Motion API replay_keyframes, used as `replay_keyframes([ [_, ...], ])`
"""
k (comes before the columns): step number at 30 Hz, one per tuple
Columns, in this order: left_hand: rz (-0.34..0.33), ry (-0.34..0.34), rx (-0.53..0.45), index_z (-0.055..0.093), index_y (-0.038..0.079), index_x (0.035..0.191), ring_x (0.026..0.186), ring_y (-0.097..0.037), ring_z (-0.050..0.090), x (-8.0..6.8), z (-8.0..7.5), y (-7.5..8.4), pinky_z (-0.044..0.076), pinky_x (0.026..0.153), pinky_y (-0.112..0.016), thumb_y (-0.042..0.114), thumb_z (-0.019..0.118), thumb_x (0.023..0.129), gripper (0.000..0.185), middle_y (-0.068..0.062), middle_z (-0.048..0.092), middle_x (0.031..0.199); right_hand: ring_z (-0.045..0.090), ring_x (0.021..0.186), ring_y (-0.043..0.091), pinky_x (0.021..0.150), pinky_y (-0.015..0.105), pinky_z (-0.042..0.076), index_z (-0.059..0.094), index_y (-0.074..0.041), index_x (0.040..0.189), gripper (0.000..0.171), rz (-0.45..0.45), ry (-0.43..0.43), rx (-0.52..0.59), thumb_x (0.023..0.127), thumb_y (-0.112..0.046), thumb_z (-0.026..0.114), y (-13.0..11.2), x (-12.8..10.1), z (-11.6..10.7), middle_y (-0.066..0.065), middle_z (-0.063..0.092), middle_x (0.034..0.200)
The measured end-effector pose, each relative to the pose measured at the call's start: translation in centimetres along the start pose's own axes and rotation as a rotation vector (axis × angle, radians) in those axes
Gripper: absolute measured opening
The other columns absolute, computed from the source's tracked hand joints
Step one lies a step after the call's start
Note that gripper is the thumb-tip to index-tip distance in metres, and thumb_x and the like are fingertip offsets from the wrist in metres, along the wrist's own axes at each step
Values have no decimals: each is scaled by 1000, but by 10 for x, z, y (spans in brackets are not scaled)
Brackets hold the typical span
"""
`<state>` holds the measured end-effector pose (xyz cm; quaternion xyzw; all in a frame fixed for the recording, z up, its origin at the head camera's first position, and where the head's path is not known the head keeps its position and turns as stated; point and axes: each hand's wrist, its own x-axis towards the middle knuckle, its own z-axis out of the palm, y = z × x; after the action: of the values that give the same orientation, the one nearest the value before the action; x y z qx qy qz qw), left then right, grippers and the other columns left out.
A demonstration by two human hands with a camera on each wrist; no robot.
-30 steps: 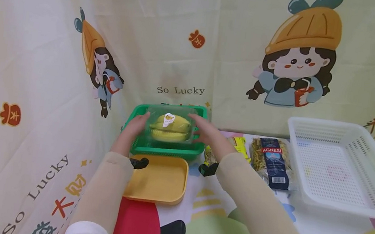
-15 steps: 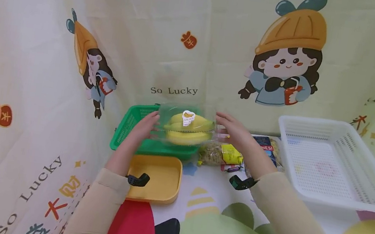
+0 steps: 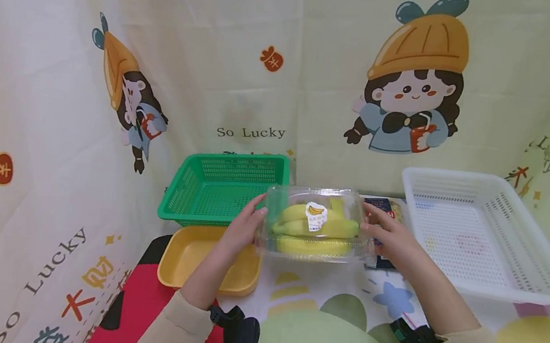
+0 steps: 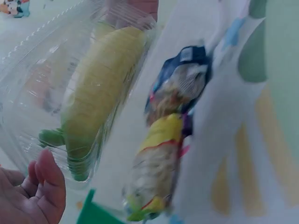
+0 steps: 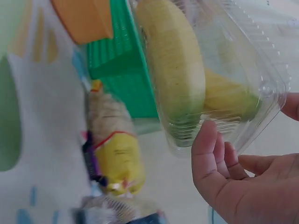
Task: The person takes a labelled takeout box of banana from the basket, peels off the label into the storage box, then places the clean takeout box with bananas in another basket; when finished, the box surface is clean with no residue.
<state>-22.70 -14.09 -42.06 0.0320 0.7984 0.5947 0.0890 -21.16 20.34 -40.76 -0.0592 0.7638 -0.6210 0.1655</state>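
Observation:
A clear plastic clamshell box (image 3: 316, 256) of yellow-green bananas (image 3: 314, 247), with a white sticker on its lid, is held between both hands in the head view. My left hand (image 3: 240, 228) grips its left end; the fingertips show at that end in the left wrist view. On the opposite end is my right hand (image 3: 393, 235), its fingers bent under the box's lower edge in the right wrist view. The box hangs above the table, lid tilted toward the head camera.
Behind on the left stands a green basket (image 3: 185, 206), with a yellow tray (image 3: 175, 260) in front of it. A white basket (image 3: 486, 242) is at the right. Below the box lie a yellow-labelled clear bag (image 5: 119, 156) and a dark blue pasta packet (image 3: 384, 263).
Both hands have lifted the banana box out of the green basket and carried it right and toward the person. The basket's inside now shows bare, and the yellow-labelled bag is hidden in the head view.

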Motion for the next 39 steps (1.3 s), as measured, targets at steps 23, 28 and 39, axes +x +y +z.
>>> replay_keyframes([
  [23, 47, -29, -89, 19, 30, 159, 147, -38, 28, -39, 90, -84, 29, 114, -63, 41, 39, 106, 57, -4, 29, 162, 12, 146, 42, 112, 73, 19, -3, -22, 160, 76, 115, -6, 222, 104, -34, 46, 109, -48, 6, 18, 26, 137],
  [28, 72, -23, -70, 21, 30, 158, 144, -36, 33, -36, 90, -98, 31, 113, -61, 43, 41, 105, 59, -2, 34, 159, 42, 124, 27, 102, 53, 44, -2, -23, 161, 77, 126, -5, 169, 103, -32, 48, 114, -45, 7, 14, 39, 127],
  [39, 118, -14, -44, 21, 31, 158, 148, -33, 28, -27, 94, -114, 27, 117, -59, 41, 42, 105, 58, -3, 34, 160, 45, 125, 33, 99, 53, 48, 0, -24, 161, 79, 158, 10, 83, 102, -36, 51, 118, -44, 5, 24, 34, 137],
])
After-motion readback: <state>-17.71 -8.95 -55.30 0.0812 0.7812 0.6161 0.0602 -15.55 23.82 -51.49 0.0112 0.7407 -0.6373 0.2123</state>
